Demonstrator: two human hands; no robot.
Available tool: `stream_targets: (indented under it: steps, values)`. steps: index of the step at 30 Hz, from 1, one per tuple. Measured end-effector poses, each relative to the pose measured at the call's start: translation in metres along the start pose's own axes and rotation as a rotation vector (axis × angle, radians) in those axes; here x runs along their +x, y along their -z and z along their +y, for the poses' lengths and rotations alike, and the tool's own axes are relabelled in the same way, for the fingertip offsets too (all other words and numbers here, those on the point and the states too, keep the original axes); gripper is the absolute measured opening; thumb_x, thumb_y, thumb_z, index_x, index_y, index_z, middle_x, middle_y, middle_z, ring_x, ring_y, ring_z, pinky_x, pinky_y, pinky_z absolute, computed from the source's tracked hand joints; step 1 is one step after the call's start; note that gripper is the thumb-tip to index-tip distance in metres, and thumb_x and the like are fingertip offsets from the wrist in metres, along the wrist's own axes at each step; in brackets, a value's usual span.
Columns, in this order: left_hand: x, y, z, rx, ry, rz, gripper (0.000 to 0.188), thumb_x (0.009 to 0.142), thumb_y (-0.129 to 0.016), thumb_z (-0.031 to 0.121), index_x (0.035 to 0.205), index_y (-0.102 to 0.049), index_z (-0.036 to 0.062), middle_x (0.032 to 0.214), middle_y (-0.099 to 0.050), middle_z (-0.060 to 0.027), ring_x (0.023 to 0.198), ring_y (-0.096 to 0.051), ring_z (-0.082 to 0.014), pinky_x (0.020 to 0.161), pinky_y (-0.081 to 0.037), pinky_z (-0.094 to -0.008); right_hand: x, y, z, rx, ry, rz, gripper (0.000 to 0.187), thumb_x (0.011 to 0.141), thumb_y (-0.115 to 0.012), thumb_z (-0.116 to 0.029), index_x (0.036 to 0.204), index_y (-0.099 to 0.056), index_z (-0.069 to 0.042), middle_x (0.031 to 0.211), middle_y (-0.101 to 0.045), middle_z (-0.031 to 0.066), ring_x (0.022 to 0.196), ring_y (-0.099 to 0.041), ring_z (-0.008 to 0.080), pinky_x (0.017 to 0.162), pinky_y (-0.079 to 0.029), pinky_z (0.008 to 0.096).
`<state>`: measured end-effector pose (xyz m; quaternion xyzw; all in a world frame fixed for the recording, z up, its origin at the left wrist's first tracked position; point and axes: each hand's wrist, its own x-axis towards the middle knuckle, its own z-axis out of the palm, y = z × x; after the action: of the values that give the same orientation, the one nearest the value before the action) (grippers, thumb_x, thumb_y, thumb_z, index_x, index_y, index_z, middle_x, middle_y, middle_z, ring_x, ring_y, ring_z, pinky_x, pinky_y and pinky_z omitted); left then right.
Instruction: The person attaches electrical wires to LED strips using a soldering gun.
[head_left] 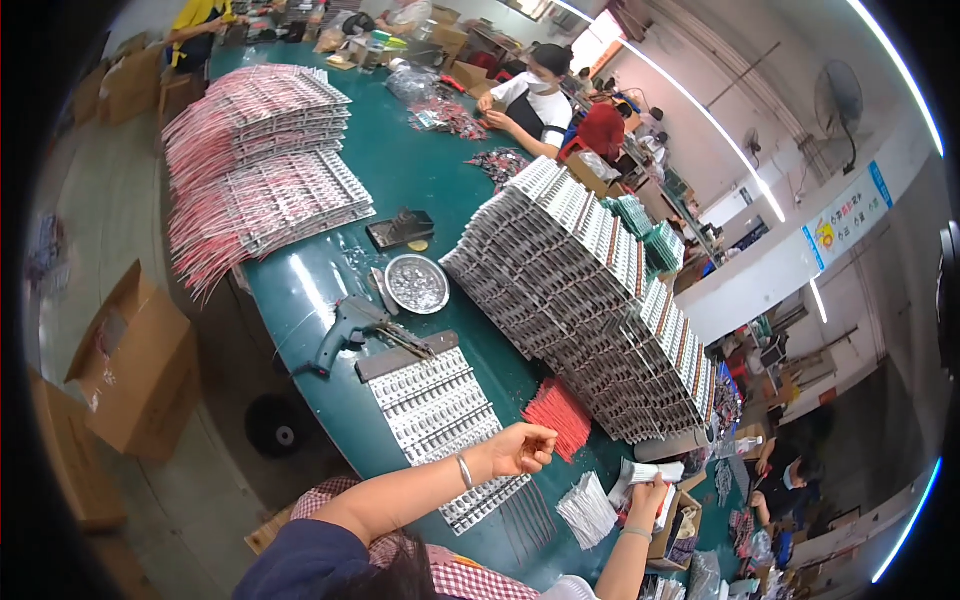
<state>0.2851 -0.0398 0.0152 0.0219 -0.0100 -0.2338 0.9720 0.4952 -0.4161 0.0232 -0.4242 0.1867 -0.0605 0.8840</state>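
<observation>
My left hand [523,450], with a bracelet at its wrist, hangs over the right edge of a white panel [430,400] of small boards in rows. Its fingers are curled in, and nothing shows between them. A bundle of red wires [558,418] lies just beyond it. At the right, my right hand [645,503] is closed around a white bundle [655,473], perhaps wires in a wrapper. Loose white wires [587,512] lie on the table between my hands. Dark thin wires [528,520] stick out from the panel's near right side.
Tall stacks of panels [590,290] stand to the right, and panels with red and white wires [270,160] at the far left. A glue gun [345,335], a metal dish [417,284] and a black tray [400,230] lie beyond the panel. A co-worker [540,95] sits across the green table.
</observation>
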Motion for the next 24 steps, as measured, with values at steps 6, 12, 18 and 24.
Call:
stream_targets:
  steps: [6,12,18,24]
  values:
    - [-0.004,-0.009,-0.006,0.015,0.006,0.023,0.020,0.092,-0.062,0.018,0.077,-0.062,0.0053,0.067,-0.053,0.0008,0.056,-0.044,-0.0080,0.040,-0.029,-0.0191,-0.024,0.006,-0.027,0.079,0.035,-0.510,0.026,0.099,-0.053,-0.029,0.082,-0.058,-0.011,0.080,-0.063,0.0064,0.078,-0.061,0.0196,0.076,-0.055,0.0393]
    - [-0.028,-0.022,-0.019,0.354,-0.045,-0.024,0.022,0.097,-0.060,0.021,0.098,-0.062,-0.0004,0.062,-0.037,0.0069,0.049,-0.030,-0.0008,0.039,-0.019,-0.0176,-0.128,-0.047,-0.013,0.098,-0.229,-0.473,0.023,0.100,-0.054,-0.028,0.097,-0.051,-0.006,0.074,-0.047,-0.0004,0.059,-0.043,0.0070,0.052,-0.043,0.0224]
    - [-0.032,-0.045,-0.035,0.720,-0.136,0.054,0.025,0.095,-0.064,0.021,0.104,-0.068,-0.0022,0.059,-0.045,0.0067,0.045,-0.031,-0.0010,0.040,-0.021,-0.0209,-0.219,-0.066,0.037,-0.024,-0.463,-0.632,0.040,0.101,-0.046,-0.041,0.116,-0.050,-0.004,0.076,-0.044,0.0008,0.057,-0.038,0.0085,0.050,-0.034,0.0225]
    - [-0.055,-0.062,-0.034,0.884,-0.437,-0.018,0.015,0.092,-0.063,0.005,0.100,-0.069,-0.0068,0.092,-0.072,-0.0123,0.081,-0.068,-0.0134,0.076,-0.055,-0.0260,-0.282,-0.101,0.078,-0.040,-0.555,-0.713,0.055,0.101,-0.040,-0.050,0.123,-0.047,-0.001,0.085,-0.054,0.0057,0.058,-0.045,0.0093,0.049,-0.040,0.0244]
